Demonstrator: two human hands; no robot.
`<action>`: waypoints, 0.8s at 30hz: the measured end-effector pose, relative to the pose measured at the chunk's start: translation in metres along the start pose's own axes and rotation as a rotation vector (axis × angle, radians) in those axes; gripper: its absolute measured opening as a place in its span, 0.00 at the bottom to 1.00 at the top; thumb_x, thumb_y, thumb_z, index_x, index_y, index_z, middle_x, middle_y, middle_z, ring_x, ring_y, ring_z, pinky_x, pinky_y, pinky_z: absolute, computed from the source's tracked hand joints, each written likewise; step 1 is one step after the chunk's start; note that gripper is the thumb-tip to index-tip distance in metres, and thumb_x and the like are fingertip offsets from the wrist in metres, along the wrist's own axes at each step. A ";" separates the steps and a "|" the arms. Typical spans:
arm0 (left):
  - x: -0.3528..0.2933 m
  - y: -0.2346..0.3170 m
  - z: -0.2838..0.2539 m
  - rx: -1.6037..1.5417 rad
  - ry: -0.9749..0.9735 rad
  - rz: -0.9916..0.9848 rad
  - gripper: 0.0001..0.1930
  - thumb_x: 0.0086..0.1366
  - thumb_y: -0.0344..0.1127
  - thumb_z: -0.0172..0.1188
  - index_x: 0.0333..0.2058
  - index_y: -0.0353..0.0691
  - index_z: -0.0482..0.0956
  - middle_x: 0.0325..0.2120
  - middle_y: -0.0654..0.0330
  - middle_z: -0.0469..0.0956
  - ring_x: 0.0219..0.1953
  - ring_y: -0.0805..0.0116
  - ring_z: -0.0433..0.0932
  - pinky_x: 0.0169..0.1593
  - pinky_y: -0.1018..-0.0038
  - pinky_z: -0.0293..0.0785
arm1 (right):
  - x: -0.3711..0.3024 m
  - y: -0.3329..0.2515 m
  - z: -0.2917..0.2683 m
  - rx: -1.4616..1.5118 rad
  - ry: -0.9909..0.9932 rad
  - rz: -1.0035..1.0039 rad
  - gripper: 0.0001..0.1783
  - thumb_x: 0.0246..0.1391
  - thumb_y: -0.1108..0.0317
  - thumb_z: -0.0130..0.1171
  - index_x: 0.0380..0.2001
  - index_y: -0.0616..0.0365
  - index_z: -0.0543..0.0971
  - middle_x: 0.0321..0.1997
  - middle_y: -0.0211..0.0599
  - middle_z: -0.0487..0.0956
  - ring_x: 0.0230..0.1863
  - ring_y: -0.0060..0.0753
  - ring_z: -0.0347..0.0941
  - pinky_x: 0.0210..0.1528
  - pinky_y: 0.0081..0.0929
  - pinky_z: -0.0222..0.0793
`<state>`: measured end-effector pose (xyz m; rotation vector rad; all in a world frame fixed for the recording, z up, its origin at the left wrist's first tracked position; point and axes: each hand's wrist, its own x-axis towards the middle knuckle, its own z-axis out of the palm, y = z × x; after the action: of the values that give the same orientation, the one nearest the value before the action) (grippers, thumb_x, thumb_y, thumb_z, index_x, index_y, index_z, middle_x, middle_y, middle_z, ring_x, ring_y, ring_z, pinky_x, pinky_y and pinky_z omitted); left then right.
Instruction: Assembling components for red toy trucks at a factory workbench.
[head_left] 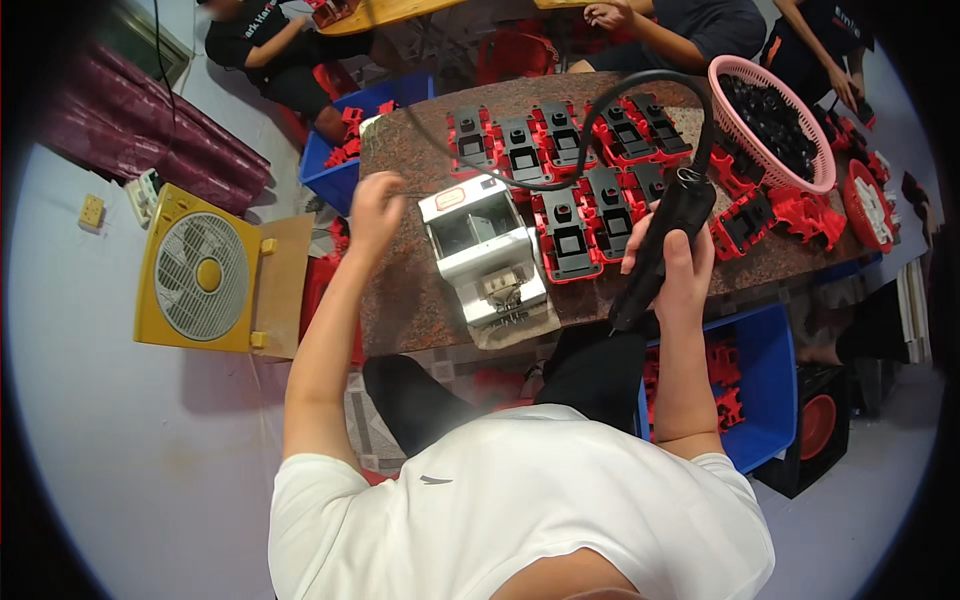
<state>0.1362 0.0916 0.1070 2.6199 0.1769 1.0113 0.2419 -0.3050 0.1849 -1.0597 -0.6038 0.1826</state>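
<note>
Head view, right hand (pixel 686 265): wrapped round a black electric screwdriver (pixel 652 265), right of centre, pointing lower left.
Left hand (pixel 378 213): curled just beside the white machine (pixel 482 256), left of centre; cannot tell whether it holds anything.
In the way: black cable (pixel 711 115) looping across red-and-black units (pixel 572 235), upper centre.
Around: pink basket (pixel 737 130) of black parts (pixel 765 125), upper right; blue bin (pixel 780 380), lower right; yellow fan (pixel 205 275), left side.

Pale lilac wall (pixel 90 330), maroon curtain (pixel 150 125), yellow box fan (pixel 165 310), speckled brown table (pixel 395 305), patterned floor (pixel 372 440)
</note>
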 end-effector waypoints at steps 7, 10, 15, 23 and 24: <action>0.038 -0.050 0.094 0.111 -0.178 0.119 0.33 0.48 0.43 0.69 0.54 0.46 0.70 0.60 0.56 0.63 0.62 0.49 0.60 0.60 0.57 0.62 | -0.027 0.009 0.039 -0.116 0.001 0.147 0.20 0.58 0.56 0.58 0.43 0.60 0.67 0.26 0.34 0.75 0.22 0.20 0.71 0.26 0.18 0.71; 0.040 -0.051 0.114 0.142 -0.278 0.148 0.38 0.48 0.51 0.67 0.59 0.53 0.66 0.64 0.60 0.57 0.66 0.49 0.54 0.60 0.52 0.62 | -0.031 0.018 0.060 -0.145 -0.054 0.171 0.19 0.58 0.58 0.58 0.43 0.60 0.67 0.26 0.32 0.75 0.22 0.19 0.71 0.26 0.18 0.71; 0.037 -0.054 0.132 0.098 -0.205 0.224 0.33 0.49 0.45 0.68 0.55 0.56 0.67 0.64 0.57 0.57 0.65 0.49 0.55 0.61 0.56 0.62 | -0.026 0.038 0.090 -0.127 -0.148 0.194 0.17 0.58 0.61 0.59 0.43 0.60 0.68 0.25 0.31 0.74 0.22 0.19 0.70 0.26 0.18 0.67; -0.027 -0.069 0.023 0.035 0.021 0.146 0.26 0.51 0.33 0.63 0.50 0.37 0.68 0.60 0.46 0.62 0.64 0.42 0.56 0.66 0.56 0.53 | -0.032 0.060 0.073 -0.125 -0.124 0.265 0.11 0.59 0.67 0.55 0.41 0.60 0.68 0.25 0.31 0.74 0.22 0.19 0.70 0.24 0.19 0.67; -0.048 -0.058 -0.006 0.016 0.011 0.097 0.24 0.50 0.32 0.62 0.48 0.37 0.68 0.61 0.46 0.61 0.64 0.41 0.56 0.66 0.56 0.53 | -0.035 0.059 0.071 -0.132 -0.142 0.266 0.11 0.58 0.68 0.55 0.41 0.60 0.69 0.25 0.31 0.74 0.22 0.20 0.70 0.24 0.20 0.67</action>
<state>0.0967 0.1365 0.0609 2.6604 0.0614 1.0608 0.1824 -0.2362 0.1455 -1.2616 -0.6069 0.4579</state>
